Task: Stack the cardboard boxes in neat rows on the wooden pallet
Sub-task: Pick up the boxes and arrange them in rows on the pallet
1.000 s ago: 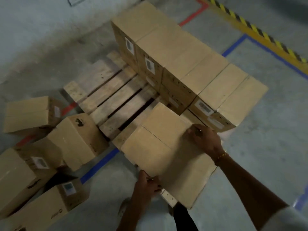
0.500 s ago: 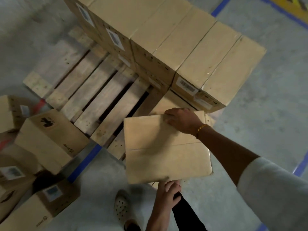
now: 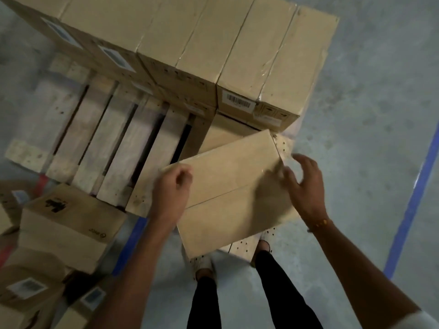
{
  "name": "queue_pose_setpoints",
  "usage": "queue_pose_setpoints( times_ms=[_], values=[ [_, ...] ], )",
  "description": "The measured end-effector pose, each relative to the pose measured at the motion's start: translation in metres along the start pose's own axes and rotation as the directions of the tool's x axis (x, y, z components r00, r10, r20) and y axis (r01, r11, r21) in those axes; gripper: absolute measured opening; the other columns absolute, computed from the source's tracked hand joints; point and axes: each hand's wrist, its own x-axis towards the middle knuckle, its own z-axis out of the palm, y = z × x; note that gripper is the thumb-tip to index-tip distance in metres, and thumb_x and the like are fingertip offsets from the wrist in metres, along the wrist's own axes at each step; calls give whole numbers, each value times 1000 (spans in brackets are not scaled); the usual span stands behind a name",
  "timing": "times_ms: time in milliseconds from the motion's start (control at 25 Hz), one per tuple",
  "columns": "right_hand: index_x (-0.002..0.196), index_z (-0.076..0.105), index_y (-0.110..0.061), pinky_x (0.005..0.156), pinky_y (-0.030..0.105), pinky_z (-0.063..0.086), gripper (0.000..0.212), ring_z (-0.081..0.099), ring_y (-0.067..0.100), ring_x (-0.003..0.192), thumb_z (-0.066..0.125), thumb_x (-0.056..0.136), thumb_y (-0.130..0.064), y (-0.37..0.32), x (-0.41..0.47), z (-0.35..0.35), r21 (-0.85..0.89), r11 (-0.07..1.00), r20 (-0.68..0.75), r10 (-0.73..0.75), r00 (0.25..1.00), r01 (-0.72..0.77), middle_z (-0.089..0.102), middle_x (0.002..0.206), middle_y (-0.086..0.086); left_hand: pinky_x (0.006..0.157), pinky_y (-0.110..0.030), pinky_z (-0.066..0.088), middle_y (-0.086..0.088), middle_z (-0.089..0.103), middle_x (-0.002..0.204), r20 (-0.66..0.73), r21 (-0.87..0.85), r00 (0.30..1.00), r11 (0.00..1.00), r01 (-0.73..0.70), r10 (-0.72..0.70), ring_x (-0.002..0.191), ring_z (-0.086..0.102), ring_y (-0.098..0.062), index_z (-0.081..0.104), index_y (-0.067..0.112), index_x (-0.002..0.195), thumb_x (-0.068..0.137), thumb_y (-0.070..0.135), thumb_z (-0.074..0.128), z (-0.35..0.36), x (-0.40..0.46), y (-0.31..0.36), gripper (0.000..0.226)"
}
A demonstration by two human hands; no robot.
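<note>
head view, looking steeply down: a cardboard box [image 3: 235, 193] is seen lying on the near right corner of the wooden pallet [image 3: 102, 148], skewed to the slats, its near edge overhanging the pallet's edge above the person's feet. the left hand [image 3: 172, 188] is placed over the box's left edge with fingers curled inward; whether the edge is actually gripped cannot be told from the blur. the right hand [image 3: 303, 186] is held just beside the box's right corner, fingers spread and relaxed, nothing held; contact with the box cannot be confirmed. a bracelet [image 3: 319, 224] is worn on the right wrist. behind the box, a stacked row of boxes [image 3: 213, 43] is set along the far side of the pallet, two layers high where the fronts show, with a barcode label [image 3: 238, 103] on the nearest upper box. bare slats are left exposed on the pallet's left half. loose boxes [image 3: 69, 224] are piled on the concrete floor [image 3: 368, 103] to the left, off the pallet, some tilted. blue floor tape [image 3: 413, 198] is seen at right, and another blue strip partly hidden under the loose pile; a bit of red tape shows by the pallet's left corner. dark trousers and light shoes are visible below the box.
</note>
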Motion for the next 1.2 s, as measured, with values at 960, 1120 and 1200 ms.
queue_pose_setpoints(
  times_ms=[960,1120,1200],
  values=[
    [159,28,-26,118,50,38,66,40,25,144,57,101,-19,-42,-17,67,512,786,-23,416,909,-346,38,160,4,106,-50,48,-7,60,138,250,59,967,998,27,-41,126,57,-28,51,16,144,100,47,52,5,49,-85,54],
    [159,29,-24,118,47,37,63,39,26,145,55,102,-14,-45,-4,63,512,795,-32,397,917,-326,37,161,4,107,-55,46,-9,57,143,250,49,966,997,54,-65,130,54,-31,48,17,146,97,57,51,11,54,-86,63],
    [159,28,-23,120,48,35,62,37,26,146,54,103,-13,-45,0,63,506,801,-32,390,920,-322,34,162,3,109,-54,45,-9,56,144,236,45,970,998,49,-58,132,53,-30,48,16,147,98,55,51,12,56,-84,62]
  ],
)
